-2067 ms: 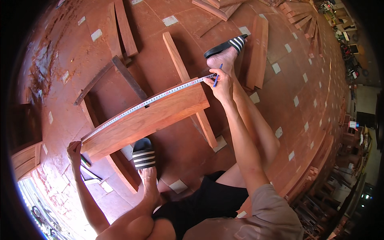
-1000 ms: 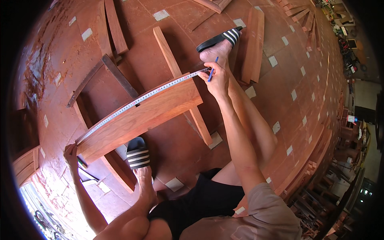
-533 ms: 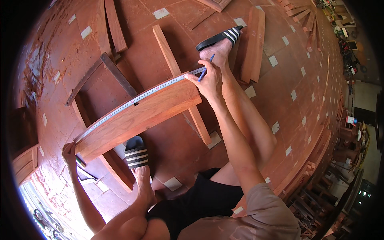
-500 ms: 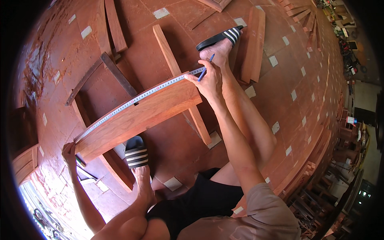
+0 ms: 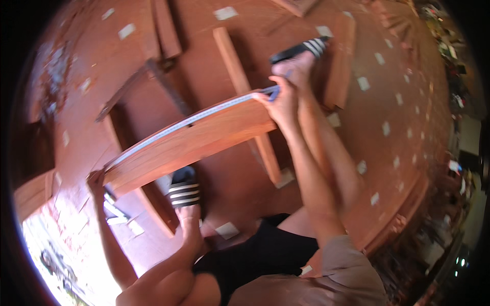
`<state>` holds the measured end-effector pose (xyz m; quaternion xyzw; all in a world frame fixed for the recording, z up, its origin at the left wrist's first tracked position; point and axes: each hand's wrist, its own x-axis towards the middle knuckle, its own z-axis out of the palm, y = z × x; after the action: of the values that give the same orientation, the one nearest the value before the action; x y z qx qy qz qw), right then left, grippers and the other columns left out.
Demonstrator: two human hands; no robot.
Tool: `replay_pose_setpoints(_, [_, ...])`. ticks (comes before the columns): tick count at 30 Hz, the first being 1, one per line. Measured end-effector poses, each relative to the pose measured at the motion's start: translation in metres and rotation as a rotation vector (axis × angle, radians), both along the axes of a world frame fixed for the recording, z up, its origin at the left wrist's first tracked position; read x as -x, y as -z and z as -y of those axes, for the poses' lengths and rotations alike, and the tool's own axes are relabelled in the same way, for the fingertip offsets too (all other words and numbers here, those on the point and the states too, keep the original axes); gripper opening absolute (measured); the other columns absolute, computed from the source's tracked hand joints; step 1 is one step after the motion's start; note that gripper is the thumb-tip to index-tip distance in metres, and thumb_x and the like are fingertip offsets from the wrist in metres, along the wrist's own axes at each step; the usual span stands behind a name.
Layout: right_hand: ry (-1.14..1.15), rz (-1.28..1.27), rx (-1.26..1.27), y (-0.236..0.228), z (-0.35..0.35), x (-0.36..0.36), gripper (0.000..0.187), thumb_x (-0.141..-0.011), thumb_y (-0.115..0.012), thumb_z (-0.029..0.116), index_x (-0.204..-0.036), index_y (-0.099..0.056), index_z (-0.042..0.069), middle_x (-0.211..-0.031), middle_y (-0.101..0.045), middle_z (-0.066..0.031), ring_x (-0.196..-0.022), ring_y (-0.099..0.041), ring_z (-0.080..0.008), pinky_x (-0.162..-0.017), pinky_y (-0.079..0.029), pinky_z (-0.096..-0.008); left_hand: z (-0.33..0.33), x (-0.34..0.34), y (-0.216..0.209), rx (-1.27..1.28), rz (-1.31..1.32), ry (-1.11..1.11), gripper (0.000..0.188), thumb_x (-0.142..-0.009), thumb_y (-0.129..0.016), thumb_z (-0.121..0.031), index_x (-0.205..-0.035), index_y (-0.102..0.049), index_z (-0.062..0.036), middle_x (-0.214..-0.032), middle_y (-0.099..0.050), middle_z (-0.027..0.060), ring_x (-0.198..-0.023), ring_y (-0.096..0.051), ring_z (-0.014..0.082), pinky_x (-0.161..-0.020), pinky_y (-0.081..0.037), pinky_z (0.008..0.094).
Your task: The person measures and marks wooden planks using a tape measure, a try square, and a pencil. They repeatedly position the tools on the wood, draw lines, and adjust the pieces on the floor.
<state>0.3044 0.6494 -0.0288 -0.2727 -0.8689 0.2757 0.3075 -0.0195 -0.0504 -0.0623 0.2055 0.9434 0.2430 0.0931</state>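
Observation:
A long reddish-brown wooden board [image 5: 196, 143] lies slanted in front of me across two wooden strips. A white tape measure [image 5: 173, 127] is stretched along its far edge. My left hand [image 5: 95, 184] is closed at the board's left end, pinching the tape's end there. At the right end, my right hand [image 5: 283, 104] presses the tape with the thumb and holds a blue pen [image 5: 274, 95] in its fingers. The picture is smeared by motion, so the tape's marks are unreadable.
One supporting strip [image 5: 232, 58] juts out beyond the board, another [image 5: 155, 211] toward me. My feet in black striped sandals [image 5: 184, 189] stand either side of the board. A dark angled piece [image 5: 127, 86] and more planks [image 5: 341, 61] lie on the tiled floor.
The whole view has shifted and blurred, with the scene sliding a little to the right. Both hands keep their places at the board's ends, and the tape stays stretched.

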Motion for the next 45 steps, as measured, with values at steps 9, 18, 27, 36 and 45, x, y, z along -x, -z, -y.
replay_pose_setpoints(9, [0.027, 0.309, 0.009, -0.015, -0.016, 0.003, 0.068, -0.074, -0.098, 0.034, -0.126, -0.072, -0.001, -0.121, -0.076, -0.0242, -0.112, -0.073, -0.0399, -0.097, -0.056, -0.0467, -0.066, -0.044, -0.047, -0.054, -0.061, -0.074, 0.018, -0.089, -0.084, -0.015, -0.104, -0.085, -0.0051, -0.104, -0.080, 0.0121, -0.096, -0.076, 0.0252, -0.087, -0.058, 0.0356])
replay_pose_setpoints(18, [-0.067, 0.290, 0.084, 0.006, -0.033, 0.004, 0.068, -0.075, -0.098, 0.031, -0.128, -0.070, -0.002, -0.127, -0.074, -0.0220, -0.120, -0.070, -0.0358, -0.104, -0.053, -0.0432, -0.068, -0.045, -0.066, -0.031, -0.159, -0.019, 0.018, -0.089, -0.082, -0.019, -0.103, -0.086, -0.0080, -0.105, -0.080, 0.0123, -0.095, -0.074, 0.0305, -0.094, -0.056, 0.0410])
replay_pose_setpoints(27, [-0.006, 0.382, 0.144, 0.006, -0.043, 0.004, 0.076, -0.074, -0.101, 0.035, -0.130, -0.070, -0.005, -0.125, -0.073, -0.0226, -0.120, -0.069, -0.0323, -0.104, -0.053, -0.0419, -0.070, -0.047, -0.069, -0.012, -0.175, -0.025, 0.016, -0.088, -0.082, -0.017, -0.101, -0.086, -0.0087, -0.099, -0.079, 0.0116, -0.097, -0.073, 0.0304, -0.094, -0.054, 0.0417])
replay_pose_setpoints(36, [-0.171, 0.091, 0.621, -0.093, 0.046, 0.005, 0.041, -0.100, -0.080, 0.014, -0.136, -0.068, 0.000, -0.133, -0.072, -0.0146, -0.121, -0.068, -0.0197, -0.103, -0.055, -0.0328, -0.015, -0.078, -0.093, -0.203, -0.071, -0.137, 0.020, -0.095, -0.077, -0.017, -0.110, -0.085, -0.0071, -0.104, -0.079, 0.0119, -0.094, -0.073, 0.0271, -0.089, -0.056, 0.0390])
replay_pose_setpoints(45, [-0.147, 0.165, 0.764, -0.080, 0.094, -0.032, 0.038, -0.101, -0.079, 0.016, -0.133, -0.068, 0.000, -0.128, -0.072, -0.0156, -0.123, -0.067, -0.0213, -0.108, -0.052, -0.0340, 0.065, -0.137, -0.039, -0.248, 0.197, -0.629, 0.023, -0.099, -0.071, -0.021, -0.111, -0.081, -0.0039, -0.090, -0.078, 0.0133, -0.083, -0.074, 0.0189, -0.076, -0.057, 0.0359])
